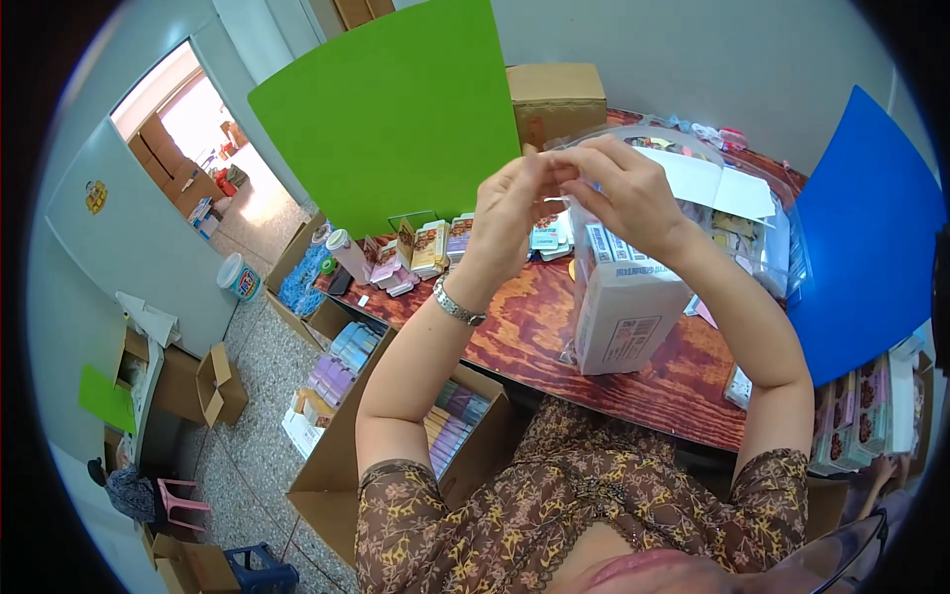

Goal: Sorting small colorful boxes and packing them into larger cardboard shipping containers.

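Both my hands are raised over the table, fingertips close together. My left hand [507, 210], with a metal watch [457, 303] at the wrist, has its fingers bent in toward the right one. My right hand [627, 190] has its thumb and fingers closed in a pinch. Whatever lies between the fingers is too small or hidden to name. Just below them stands a tall white carton [625, 312] with a printed label and several small blue-and-white boxes [616, 244] at its open top. Beside it, clear plastic [792, 223] and a white paper sheet [744, 193] lie to the right.
Small product boxes [429, 247] line the far side of the red wood-patterned table [520, 315]. A green panel [391, 114] rises behind, a blue panel [871, 238] at right. Cardboard boxes of packets [460, 421] stand on the left. A person [134, 490] sits at far left.
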{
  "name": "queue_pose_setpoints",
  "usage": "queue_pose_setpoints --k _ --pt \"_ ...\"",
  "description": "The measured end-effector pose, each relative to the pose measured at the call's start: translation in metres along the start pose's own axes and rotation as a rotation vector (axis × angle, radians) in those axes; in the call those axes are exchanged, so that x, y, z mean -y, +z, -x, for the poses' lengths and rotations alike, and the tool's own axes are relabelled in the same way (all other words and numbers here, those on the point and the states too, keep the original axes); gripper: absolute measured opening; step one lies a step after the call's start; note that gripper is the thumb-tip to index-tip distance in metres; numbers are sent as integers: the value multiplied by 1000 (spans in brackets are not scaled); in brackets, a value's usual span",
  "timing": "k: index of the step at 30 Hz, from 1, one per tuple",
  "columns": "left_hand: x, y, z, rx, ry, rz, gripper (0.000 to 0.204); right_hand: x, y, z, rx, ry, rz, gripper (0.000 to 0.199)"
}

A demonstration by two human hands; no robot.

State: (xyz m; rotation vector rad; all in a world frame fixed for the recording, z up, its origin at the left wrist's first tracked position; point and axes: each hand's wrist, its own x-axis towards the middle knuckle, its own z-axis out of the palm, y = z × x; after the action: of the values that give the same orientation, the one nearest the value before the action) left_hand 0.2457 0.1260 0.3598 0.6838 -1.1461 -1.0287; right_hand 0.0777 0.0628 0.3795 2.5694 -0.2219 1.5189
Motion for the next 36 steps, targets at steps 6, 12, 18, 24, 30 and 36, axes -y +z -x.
queue_pose_setpoints --k 6,12,18,24,30,36 --pt "2 -7 4 109 148 -196 31 -5 6 -4 -6 22 23 24" --pt "9 -14 -3 66 292 -394 21 0 4 -12 -23 -51 103 14" --pt "10 -13 -8 21 276 -389 12 0 4 -13 -10 71 6 6" --pt "2 -5 -8 28 271 -458 10 0 -2 -7 31 391 -259 10" --pt "7 -11 -11 38 293 -508 10 -32 -40 2 -122 621 -466 15" --pt "7 -11 -6 -102 154 -268 11 -17 -111 53 -375 694 -1046 18"
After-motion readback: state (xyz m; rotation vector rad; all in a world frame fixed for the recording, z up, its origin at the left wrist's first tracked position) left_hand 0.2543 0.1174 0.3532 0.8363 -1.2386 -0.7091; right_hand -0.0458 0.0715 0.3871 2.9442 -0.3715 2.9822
